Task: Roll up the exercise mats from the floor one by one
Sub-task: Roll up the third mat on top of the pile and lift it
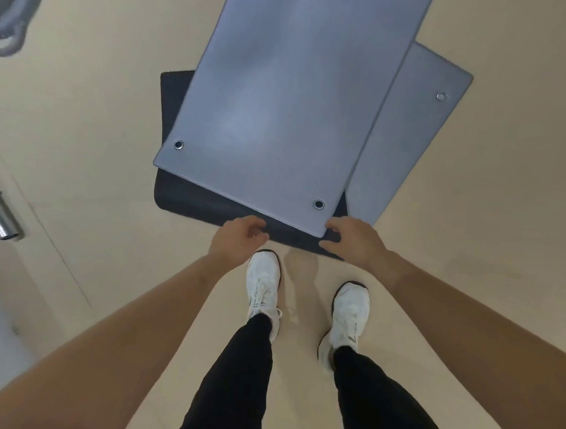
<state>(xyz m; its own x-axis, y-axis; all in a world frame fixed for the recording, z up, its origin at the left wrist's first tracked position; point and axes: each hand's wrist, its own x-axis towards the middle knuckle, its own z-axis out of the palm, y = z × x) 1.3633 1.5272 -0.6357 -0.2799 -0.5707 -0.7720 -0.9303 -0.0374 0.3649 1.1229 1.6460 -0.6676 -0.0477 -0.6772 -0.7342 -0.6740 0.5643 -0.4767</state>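
Three exercise mats lie flat and overlapping on the pale floor. The top grey-blue mat has metal eyelets at its near corners. A second grey-blue mat sticks out from under it on the right, and a black mat lies underneath on the left and near side. My left hand hovers with loosely curled fingers over the black mat's near edge and holds nothing. My right hand reaches with spread fingers to the top mat's near right corner; whether it touches cannot be told.
My feet in white shoes stand on the floor just short of the mats. A metal bar lies at the left edge by a white panel. A grey curved object sits at the top left.
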